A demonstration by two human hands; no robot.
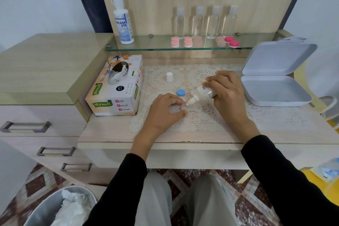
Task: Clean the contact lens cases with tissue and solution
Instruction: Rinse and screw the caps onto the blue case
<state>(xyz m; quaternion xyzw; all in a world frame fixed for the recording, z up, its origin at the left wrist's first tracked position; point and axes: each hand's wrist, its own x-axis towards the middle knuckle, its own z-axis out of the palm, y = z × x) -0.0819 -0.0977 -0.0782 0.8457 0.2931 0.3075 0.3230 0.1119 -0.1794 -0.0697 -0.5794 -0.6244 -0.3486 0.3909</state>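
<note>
1. Presently, the lens case (195, 108), clear and uncapped, lies flat on the lace mat (201, 124) near the front of the desk. Its long axis runs roughly left to right between the two hands.
2. The left hand (163, 113) holds the case's left end, with fingers and thumb curled round it and pinning it to the mat. The right-hand well is exposed.
3. The right hand (228, 93) grips the solution bottle (203, 93) round its body, fingers wrapped close. The bottle's own white cap (169, 76) stands well apart at the back of the mat.
4. Governing relation: the bottle's long axis slopes from the base, high and right in the grip, down and left to the nozzle (191, 101). The tip sits directly over the case, just beside the left fingertips. Whether the tip touches the plastic cannot be told.
5. Judgement: this is the dosing step. The next move calls for a squeeze by the right hand alone, with the left only steadying. No liquid can be made out in the wells.
6. A blue cap (181, 92) lies just behind the case. The tissue box (117, 86) stands at the left, nearer the left hand, which is the likelier one to fetch a sheet for wiping.
</note>
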